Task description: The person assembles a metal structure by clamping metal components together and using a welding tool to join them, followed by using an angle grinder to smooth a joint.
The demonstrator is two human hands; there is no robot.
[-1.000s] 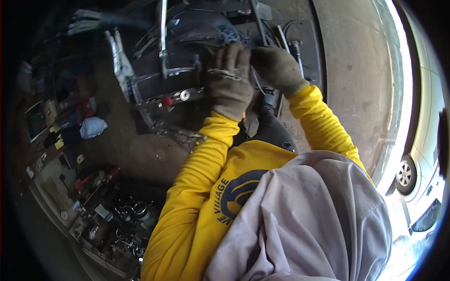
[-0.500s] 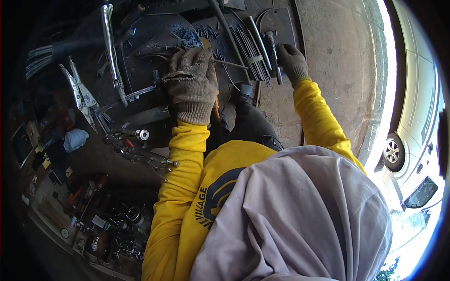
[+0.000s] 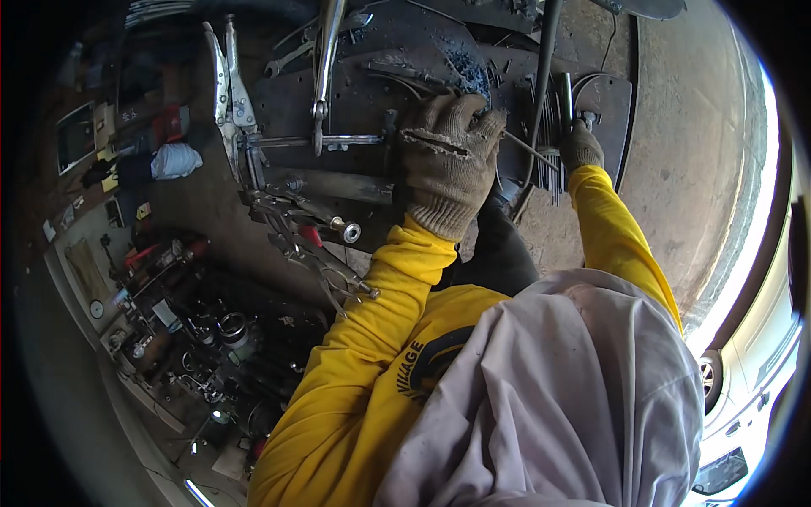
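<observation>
My left hand (image 3: 452, 160), in a worn knit glove torn across the back, is closed over the metal worktable. A thin metal rod (image 3: 530, 150) sticks out to the right from its fingers; the rest of what it grips is hidden under the glove. Further right, my gloved right hand (image 3: 581, 147) closes around the handle of a small hammer (image 3: 590, 117), whose head shows just beyond the fingers. Beside it lie a metal tube (image 3: 566, 95) and a bundle of thin rods (image 3: 549, 110).
Locking pliers (image 3: 228, 93) and several clamps (image 3: 317, 232) stand along the table's left side. A long bar clamp (image 3: 325, 68) rises near the middle. Blue-black scraps (image 3: 467, 69) lie beyond my left hand. Machine parts (image 3: 228, 329) crowd the lower left; a pale car (image 3: 752, 380) stands at right.
My view has swung, so the bench sits further right in the picture. My right hand has gone from beside the hammer onto its handle. The left hand stays closed with the rod.
</observation>
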